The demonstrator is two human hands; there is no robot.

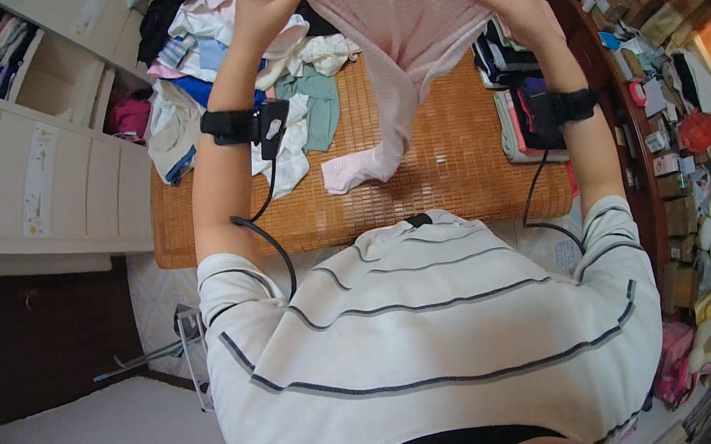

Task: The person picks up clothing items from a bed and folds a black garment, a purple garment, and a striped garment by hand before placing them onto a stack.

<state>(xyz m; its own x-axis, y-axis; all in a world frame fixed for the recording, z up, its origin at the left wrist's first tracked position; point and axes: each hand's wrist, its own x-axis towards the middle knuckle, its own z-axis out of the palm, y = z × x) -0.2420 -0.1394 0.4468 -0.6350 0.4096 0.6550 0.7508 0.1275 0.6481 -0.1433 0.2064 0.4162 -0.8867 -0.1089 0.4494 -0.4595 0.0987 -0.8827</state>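
A pale pink pair of knitted pants hangs by its waistband between my two hands. My left hand pinches one end of the waistband between thumb and fingers. The other end is gripped by my right hand, so the band is stretched out straight. The legs droop, and a ribbed cuff reaches down over the bamboo mat. Near my left forearm lies a grey-green garment beside a white one. Folded clothes are stacked by my right wrist.
A large loose heap of clothes covers the far left of the mat. White drawers holding clothes stand open at the left. Along the right runs a shelf crowded with boxes and bags. Cables hang from devices strapped to both forearms.
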